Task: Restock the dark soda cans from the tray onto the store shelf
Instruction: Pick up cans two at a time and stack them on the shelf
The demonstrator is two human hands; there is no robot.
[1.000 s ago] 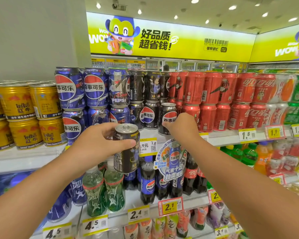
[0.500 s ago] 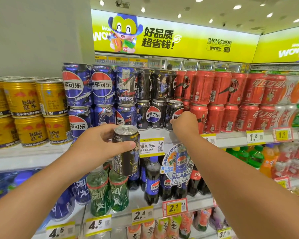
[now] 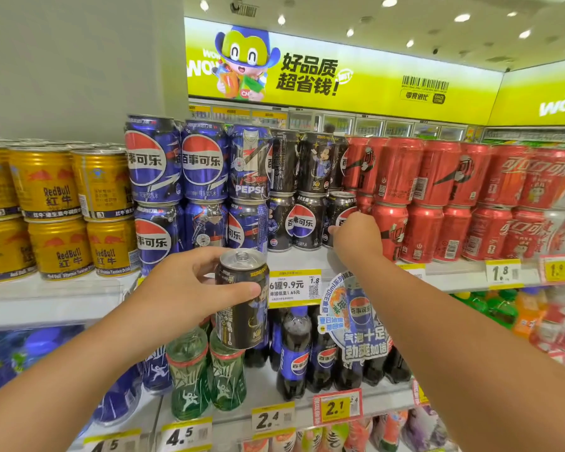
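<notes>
Since a second ago my right hand [image 3: 356, 238] has pushed deeper onto the shelf [image 3: 294, 257], and the black can on the shelf [image 3: 339, 216] it grips now stands nearly in line with the other black cans, just beside the red cola cans [image 3: 437, 197]; my left hand has barely shifted. That shelf runs across the whole view, with gold Red Bull cans [image 3: 59, 210] stacked two high at its left end, blue Pepsi cans [image 3: 193, 184] next, then the stacked black Pepsi cans [image 3: 302, 190], then the red ones out to the right. Below it, a lower shelf [image 3: 274, 389] carries green bottles [image 3: 206, 373] and dark Pepsi bottles [image 3: 296, 350]. My right fingers curl round the lower part of the black can, which stands upright on the shelf in the bottom row. My left hand [image 3: 183, 295] holds a dark soda can [image 3: 242, 298] in the air in front of the shelf edge, thumb across its front and fingers wrapped behind, with the can tilted slightly and its silver top towards me. A yellow price tag [image 3: 294, 287] sits on the shelf edge just right of that can, and a round Pepsi promo card [image 3: 356, 321] hangs beside it under my right wrist. The tray is out of view.
</notes>
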